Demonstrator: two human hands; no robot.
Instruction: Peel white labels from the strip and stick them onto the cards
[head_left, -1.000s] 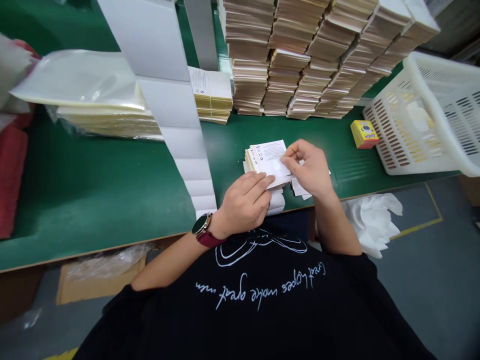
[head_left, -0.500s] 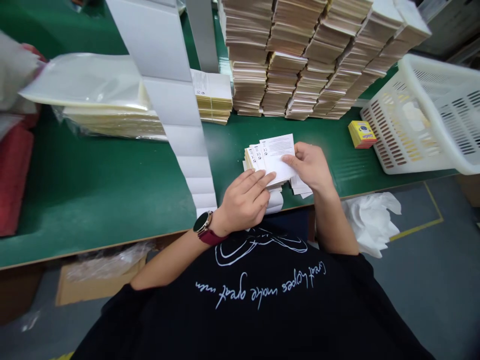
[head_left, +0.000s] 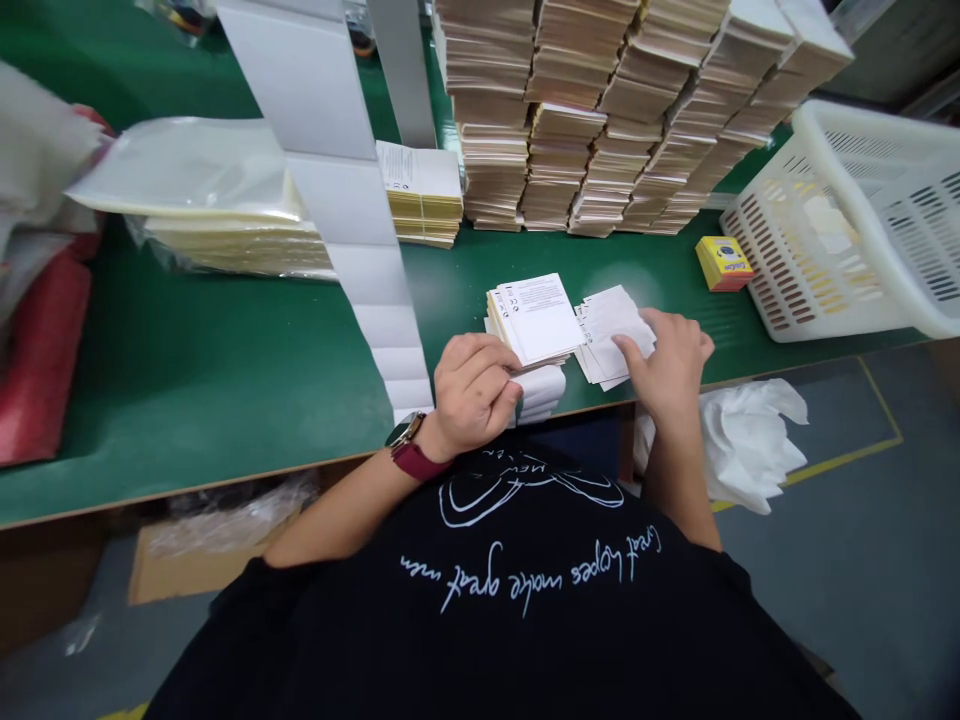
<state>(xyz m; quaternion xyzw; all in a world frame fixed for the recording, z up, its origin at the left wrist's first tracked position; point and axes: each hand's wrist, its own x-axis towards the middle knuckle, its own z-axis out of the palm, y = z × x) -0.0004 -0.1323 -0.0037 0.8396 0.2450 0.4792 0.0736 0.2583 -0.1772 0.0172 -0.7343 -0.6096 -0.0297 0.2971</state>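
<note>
My left hand (head_left: 478, 390) is closed, fingers curled by the near left corner of a stack of white printed cards (head_left: 541, 318). Whatever its fingertips may pinch is hidden. A folded white paper strip (head_left: 541, 390) lies at the stack's near side, beside this hand. To the right, my right hand (head_left: 670, 362) holds the right edge of a white card (head_left: 616, 318), thumb on top. This card lies over a loose, fanned pile of similar cards (head_left: 594, 368).
A long white label strip (head_left: 352, 215) hangs down on the left. Tall paper stacks (head_left: 570, 120), a banded bundle (head_left: 426, 205), a small yellow box (head_left: 724, 262) and a white basket (head_left: 840, 310) stand on the green table (head_left: 225, 380). Bagged sheets (head_left: 232, 240) lie further left.
My right hand has moved right with a card, from the stack to the loose pile. My left hand has drawn back from the top of the stack and curled its fingers.
</note>
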